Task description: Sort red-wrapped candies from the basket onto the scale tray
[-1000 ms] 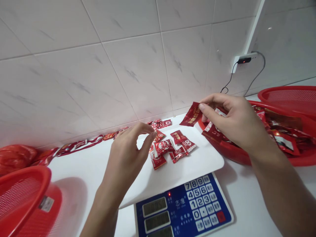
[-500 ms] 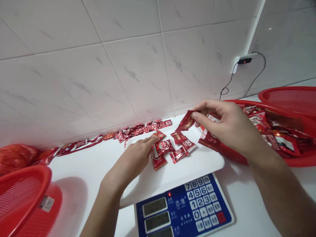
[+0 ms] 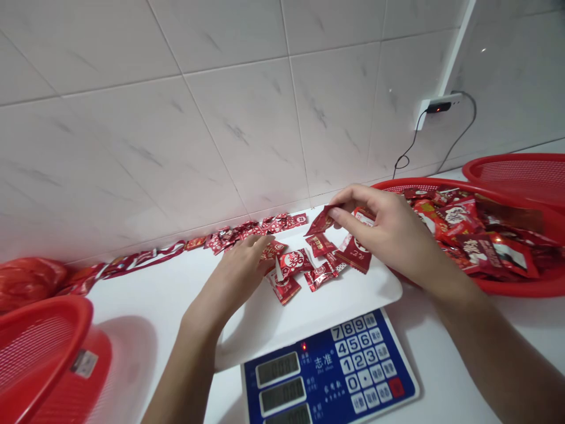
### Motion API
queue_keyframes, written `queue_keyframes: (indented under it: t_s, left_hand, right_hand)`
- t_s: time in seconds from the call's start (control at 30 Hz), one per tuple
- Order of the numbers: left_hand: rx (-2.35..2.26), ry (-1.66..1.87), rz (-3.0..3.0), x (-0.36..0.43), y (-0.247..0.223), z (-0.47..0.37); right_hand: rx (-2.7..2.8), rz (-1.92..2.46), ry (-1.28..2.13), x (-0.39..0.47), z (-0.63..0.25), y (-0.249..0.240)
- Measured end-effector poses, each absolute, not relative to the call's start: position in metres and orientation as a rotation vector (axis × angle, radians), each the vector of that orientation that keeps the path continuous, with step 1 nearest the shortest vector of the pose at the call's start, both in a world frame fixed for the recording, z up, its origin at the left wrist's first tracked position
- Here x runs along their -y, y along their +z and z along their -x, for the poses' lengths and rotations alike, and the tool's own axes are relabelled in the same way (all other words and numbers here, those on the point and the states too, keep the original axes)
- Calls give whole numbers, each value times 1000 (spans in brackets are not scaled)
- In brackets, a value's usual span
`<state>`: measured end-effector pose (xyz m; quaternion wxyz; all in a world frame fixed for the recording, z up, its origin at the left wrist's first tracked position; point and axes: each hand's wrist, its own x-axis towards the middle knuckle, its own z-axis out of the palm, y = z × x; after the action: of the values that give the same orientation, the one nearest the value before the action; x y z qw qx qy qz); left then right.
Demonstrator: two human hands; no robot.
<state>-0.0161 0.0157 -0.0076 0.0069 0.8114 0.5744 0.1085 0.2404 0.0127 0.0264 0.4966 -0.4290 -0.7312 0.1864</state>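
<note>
Several red candy packets [image 3: 295, 262] lie on the white tray [image 3: 282, 335] of a blue digital scale [image 3: 326, 377]. My right hand [image 3: 379, 227] pinches a dark red packet [image 3: 320, 220] between thumb and fingers above the tray's right part. Other red packets [image 3: 354, 254] are under that hand, and whether it holds them I cannot tell. At the tray's left side my left hand [image 3: 242, 268] is beside a packet [image 3: 272, 249]; its fingertips are partly hidden, so its grip is unclear.
A red basket full of packets [image 3: 477, 253] stands at the right, with another red basket [image 3: 521, 176] behind it. At the left are a red basket [image 3: 57, 353] and a red bag [image 3: 30, 282]. Small packets [image 3: 247, 232] line the tiled wall. A cable [image 3: 412, 141] hangs from a socket.
My right hand has moved left and slightly down with its packet, further over the tray. My left hand has shifted slightly left. The packet beneath my right hand is now over the tray.
</note>
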Motion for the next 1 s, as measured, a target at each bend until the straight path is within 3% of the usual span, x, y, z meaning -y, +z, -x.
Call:
queue_keyframes:
  t_s: [0.37, 0.53, 0.6, 0.8, 1.0]
  left_hand:
    - [-1871, 545, -2435, -15, 3, 22]
    - [-1905, 1144, -2204, -3, 26, 20]
    - [-1886, 1293, -2139, 3, 30, 17]
    - [-1545, 1394, -2015, 17, 32, 0]
    - [-1302, 1389, -2020, 29, 30, -20]
  right_hand:
    - [1827, 1000, 603, -17, -229, 18]
    - [1965, 887, 1014, -21, -218, 5]
    - [2081, 936, 1010, -23, -215, 0]
    - [2089, 1177, 562, -19, -229, 11]
    - [1859, 940, 972, -1, -232, 29]
